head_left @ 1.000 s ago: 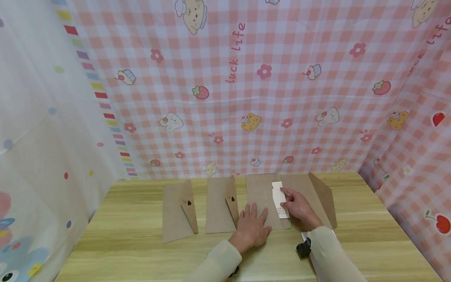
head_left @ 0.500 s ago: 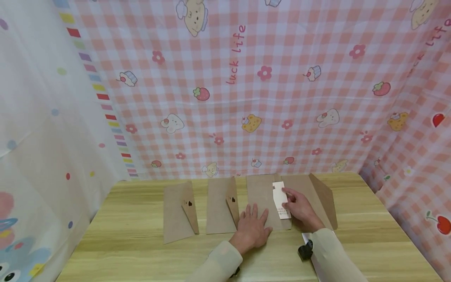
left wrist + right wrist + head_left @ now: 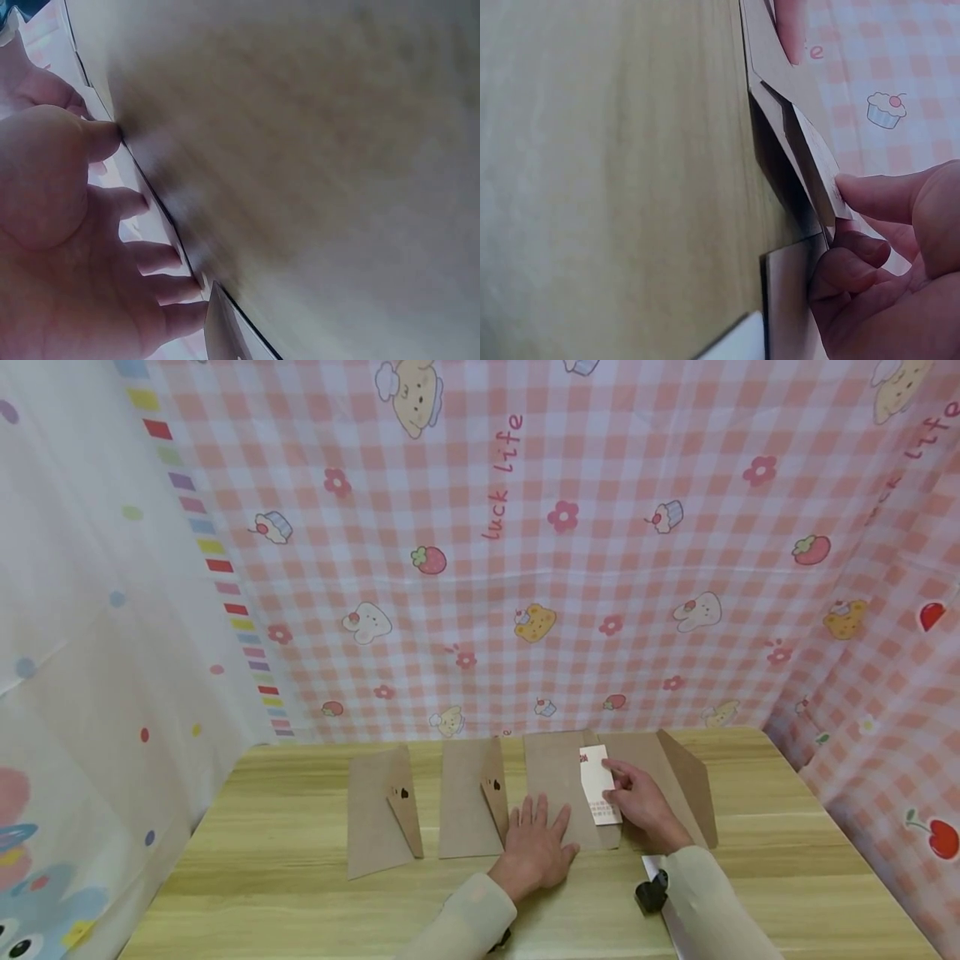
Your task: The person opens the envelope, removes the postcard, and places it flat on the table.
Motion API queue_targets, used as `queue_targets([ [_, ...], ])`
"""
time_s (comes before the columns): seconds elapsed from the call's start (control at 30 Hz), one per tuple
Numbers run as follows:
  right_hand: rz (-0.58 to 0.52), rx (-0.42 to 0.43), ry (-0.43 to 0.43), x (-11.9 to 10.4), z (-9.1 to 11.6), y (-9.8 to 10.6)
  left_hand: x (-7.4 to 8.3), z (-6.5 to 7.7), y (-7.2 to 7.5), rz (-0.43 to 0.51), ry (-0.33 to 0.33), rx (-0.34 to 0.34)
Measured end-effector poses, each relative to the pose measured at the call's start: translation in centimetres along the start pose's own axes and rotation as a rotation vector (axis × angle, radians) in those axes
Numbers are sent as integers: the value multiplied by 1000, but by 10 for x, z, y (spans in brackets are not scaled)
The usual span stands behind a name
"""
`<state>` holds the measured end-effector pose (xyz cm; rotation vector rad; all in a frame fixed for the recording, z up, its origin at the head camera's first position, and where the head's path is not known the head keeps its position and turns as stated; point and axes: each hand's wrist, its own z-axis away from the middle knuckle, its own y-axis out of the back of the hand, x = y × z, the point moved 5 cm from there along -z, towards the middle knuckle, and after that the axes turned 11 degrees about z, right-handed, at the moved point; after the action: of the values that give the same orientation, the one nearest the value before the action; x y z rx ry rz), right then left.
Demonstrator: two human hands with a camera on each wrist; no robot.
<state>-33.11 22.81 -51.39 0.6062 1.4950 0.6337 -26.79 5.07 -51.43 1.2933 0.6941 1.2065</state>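
Note:
Four-sided brown paper envelopes stand in a row, and the third envelope (image 3: 551, 768) lies between my hands. My left hand (image 3: 534, 852) rests palm down with its fingers spread, fingertips at this envelope's lower left part. My right hand (image 3: 643, 802) pinches the right edge of a white printed card (image 3: 597, 787) over the envelope's right side. Red print shows at the card's top corner, small text near its bottom. In the right wrist view, the thumb (image 3: 877, 196) presses the card's face while the other fingers curl behind.
To the left are two envelopes (image 3: 371, 818) (image 3: 467, 810) with partly raised flaps bearing a dark print. At the right, another envelope (image 3: 637, 760) has its brown flap (image 3: 690, 785) spread out. White paper (image 3: 673, 927) lies under my right forearm. A checked cloth (image 3: 480, 610) hangs behind the table.
My right hand has shifted the white card very slightly right, and more of the red print at its top corner shows. The left hand stays in place.

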Motion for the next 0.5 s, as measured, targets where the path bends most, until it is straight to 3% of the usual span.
queue_targets([
  [0.5, -39, -6, -30, 2, -1, -3, 1, 1, -1, -40, 5, -9],
])
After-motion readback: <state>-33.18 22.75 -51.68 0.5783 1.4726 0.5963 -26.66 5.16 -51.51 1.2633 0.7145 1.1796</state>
